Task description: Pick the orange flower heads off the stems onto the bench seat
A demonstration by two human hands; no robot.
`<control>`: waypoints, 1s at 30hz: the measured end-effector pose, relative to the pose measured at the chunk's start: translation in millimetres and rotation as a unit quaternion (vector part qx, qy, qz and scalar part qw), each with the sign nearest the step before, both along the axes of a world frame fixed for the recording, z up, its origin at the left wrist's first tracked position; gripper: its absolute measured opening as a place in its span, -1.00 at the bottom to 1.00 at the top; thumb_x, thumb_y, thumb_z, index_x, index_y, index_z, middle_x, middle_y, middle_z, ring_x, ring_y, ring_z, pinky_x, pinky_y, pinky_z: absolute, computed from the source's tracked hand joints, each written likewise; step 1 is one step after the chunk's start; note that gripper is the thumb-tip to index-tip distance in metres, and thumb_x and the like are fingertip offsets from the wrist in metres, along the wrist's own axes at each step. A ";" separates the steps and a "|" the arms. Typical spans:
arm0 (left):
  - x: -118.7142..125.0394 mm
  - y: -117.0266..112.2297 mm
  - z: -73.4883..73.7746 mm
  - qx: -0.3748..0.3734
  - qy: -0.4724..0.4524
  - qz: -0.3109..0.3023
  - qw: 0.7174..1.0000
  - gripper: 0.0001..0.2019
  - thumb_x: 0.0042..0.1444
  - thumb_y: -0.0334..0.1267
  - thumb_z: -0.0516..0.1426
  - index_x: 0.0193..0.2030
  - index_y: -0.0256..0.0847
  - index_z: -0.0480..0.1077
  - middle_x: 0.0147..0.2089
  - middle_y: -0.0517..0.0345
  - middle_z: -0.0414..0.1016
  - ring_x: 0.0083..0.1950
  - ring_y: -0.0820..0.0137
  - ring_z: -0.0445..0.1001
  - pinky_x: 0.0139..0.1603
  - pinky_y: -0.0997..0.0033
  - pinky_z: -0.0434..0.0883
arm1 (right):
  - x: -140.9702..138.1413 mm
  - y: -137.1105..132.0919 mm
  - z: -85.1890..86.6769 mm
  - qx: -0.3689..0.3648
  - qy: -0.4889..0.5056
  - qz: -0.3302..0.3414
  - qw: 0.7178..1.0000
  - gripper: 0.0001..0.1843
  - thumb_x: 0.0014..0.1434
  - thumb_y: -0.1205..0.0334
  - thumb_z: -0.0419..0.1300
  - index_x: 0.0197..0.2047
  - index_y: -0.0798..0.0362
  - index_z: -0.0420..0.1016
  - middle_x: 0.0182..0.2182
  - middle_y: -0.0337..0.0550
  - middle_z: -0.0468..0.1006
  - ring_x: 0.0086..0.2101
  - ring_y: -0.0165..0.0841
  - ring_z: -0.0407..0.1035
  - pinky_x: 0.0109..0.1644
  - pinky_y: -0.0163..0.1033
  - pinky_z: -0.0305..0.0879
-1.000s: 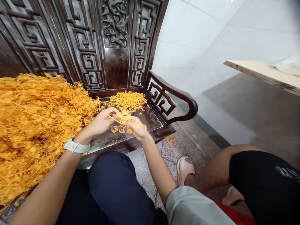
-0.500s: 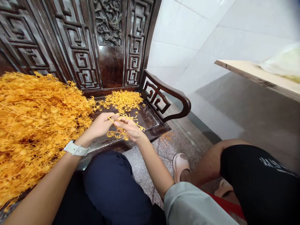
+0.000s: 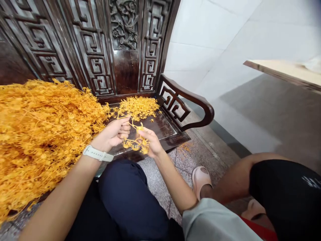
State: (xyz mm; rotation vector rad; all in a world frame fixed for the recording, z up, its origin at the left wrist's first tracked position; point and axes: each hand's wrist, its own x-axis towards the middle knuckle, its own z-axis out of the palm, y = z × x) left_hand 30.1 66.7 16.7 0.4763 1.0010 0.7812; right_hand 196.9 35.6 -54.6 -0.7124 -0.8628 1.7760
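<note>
The left hand (image 3: 114,133) is closed around one end of a yellow plastic sprig (image 3: 134,134), pinching the thin stem between thumb and fingers. The right hand (image 3: 150,142) is closed on the other end of the same sprig, where small flower-shaped tips bunch below the fingers. The sprig hangs in the air between the two hands, just above the near edge of the bench seat (image 3: 163,129). Its long axis runs from upper left to lower right: the bare stem end points far-left, toward the left hand, and the tufted end points near-right and downward, at the right hand. A thin side branch sticks out to the left past the left thumb.

A white watch (image 3: 97,154) sits on the left wrist.

A large pile of yellow sprigs (image 3: 42,134) covers the left part of the seat, touching the left forearm. A smaller heap of loose yellow pieces (image 3: 137,107) lies on the far right part of the seat, near the carved backrest (image 3: 120,50) and just beside the curved armrest (image 3: 188,105).

The person's dark trouser leg (image 3: 125,197) lies near, below the hands. To the right, another person's bare knee (image 3: 240,177) and a pale sandal (image 3: 200,180) rest on the speckled floor (image 3: 195,154). A pale board (image 3: 286,72) shows at far right.
</note>
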 end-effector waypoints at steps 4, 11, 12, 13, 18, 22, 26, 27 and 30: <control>2.6 -7.8 0.4 0.036 -0.004 -0.039 0.999 -0.53 0.48 -0.24 0.09 -0.50 -0.16 0.08 -0.60 0.44 -0.07 -0.70 0.68 -0.18 -0.73 0.69 -0.12 | 3.4 -9.9 5.9 -0.037 0.119 -0.015 0.992 -0.60 0.08 0.02 0.49 -0.39 0.02 0.37 -0.44 -0.28 0.22 -0.44 -0.41 0.06 -0.33 -0.25 0.17; -10.8 -11.0 -6.1 0.075 0.007 -0.079 0.994 -0.54 0.40 -0.22 0.21 -0.49 -0.15 0.11 -0.57 0.43 -0.08 -0.68 0.68 -0.18 -0.71 0.67 -0.18 | 39.8 -18.4 33.5 0.022 0.046 -0.035 0.998 -0.38 0.33 -0.07 0.22 -0.51 -0.05 -0.11 -0.51 -0.33 -0.18 -0.47 -0.31 -0.24 -0.37 -0.16 0.06; -15.6 -8.8 -4.4 0.072 0.000 -0.063 0.995 -0.56 0.43 -0.24 0.18 -0.48 -0.15 0.11 -0.58 0.42 -0.07 -0.69 0.67 -0.17 -0.71 0.66 -0.17 | 44.8 -20.3 33.7 0.027 0.022 -0.030 0.999 -0.37 0.32 -0.07 0.23 -0.52 -0.05 -0.12 -0.52 -0.33 -0.18 -0.47 -0.31 -0.25 -0.38 -0.17 0.03; -22.0 -5.7 -2.6 0.067 -0.010 -0.040 0.997 -0.57 0.46 -0.26 0.13 -0.47 -0.14 0.10 -0.59 0.42 -0.07 -0.70 0.66 -0.16 -0.72 0.65 -0.16 | 49.5 -22.9 32.6 0.033 0.006 -0.029 0.999 -0.36 0.30 -0.07 0.24 -0.53 -0.05 -0.13 -0.53 -0.34 -0.19 -0.48 -0.32 -0.26 -0.39 -0.17 0.01; -66.5 14.6 -7.5 0.060 -0.044 0.151 0.986 -0.51 0.56 -0.24 -0.06 -0.49 -0.11 -0.03 -0.66 0.40 -0.08 -0.74 0.63 -0.11 -0.76 0.61 -0.12 | 74.2 -47.4 19.8 0.095 -0.012 -0.062 0.993 -0.39 0.27 -0.11 0.31 -0.58 -0.04 0.07 -0.59 -0.36 -0.10 -0.54 -0.37 -0.20 -0.45 -0.20 -0.05; -78.1 20.7 -25.1 0.047 -0.018 0.169 0.984 -0.54 0.55 -0.26 -0.05 -0.48 -0.14 0.07 -0.67 0.42 -0.05 -0.75 0.65 -0.11 -0.77 0.62 -0.14 | 93.3 -58.8 33.7 0.224 -0.130 0.146 0.955 -0.74 0.28 -0.07 0.40 -0.33 -0.11 0.65 -0.58 -0.18 0.42 -0.53 -0.35 0.27 -0.37 -0.15 0.22; -66.0 21.3 -31.5 0.067 -0.014 0.173 0.982 -0.56 0.51 -0.24 0.06 -0.46 -0.16 0.11 -0.65 0.44 -0.02 -0.74 0.67 -0.09 -0.75 0.64 -0.11 | 89.4 -28.8 72.3 0.299 -0.240 0.492 0.781 -0.72 0.39 0.00 0.29 -0.04 -0.05 0.77 -0.26 0.12 0.73 -0.22 -0.22 0.61 -0.07 -0.06 0.46; -62.9 21.0 -31.3 0.073 -0.012 0.171 0.982 -0.57 0.51 -0.24 0.06 -0.46 -0.16 0.12 -0.64 0.44 -0.02 -0.74 0.67 -0.08 -0.75 0.64 -0.11 | 82.5 -14.7 80.4 0.302 -0.237 0.490 0.783 -0.67 0.36 -0.08 0.30 -0.08 -0.05 0.77 -0.29 0.09 0.72 -0.24 -0.22 0.61 -0.08 -0.07 0.48; -56.0 20.0 -29.8 0.084 -0.002 0.158 0.984 -0.58 0.52 -0.27 0.02 -0.45 -0.15 0.11 -0.65 0.45 -0.03 -0.74 0.65 -0.10 -0.74 0.65 -0.11 | 53.9 38.7 93.9 0.271 -0.174 0.147 0.935 -0.45 0.07 -0.42 0.40 -0.38 -0.06 0.62 -0.54 -0.15 0.54 -0.47 -0.33 0.41 -0.35 -0.18 0.41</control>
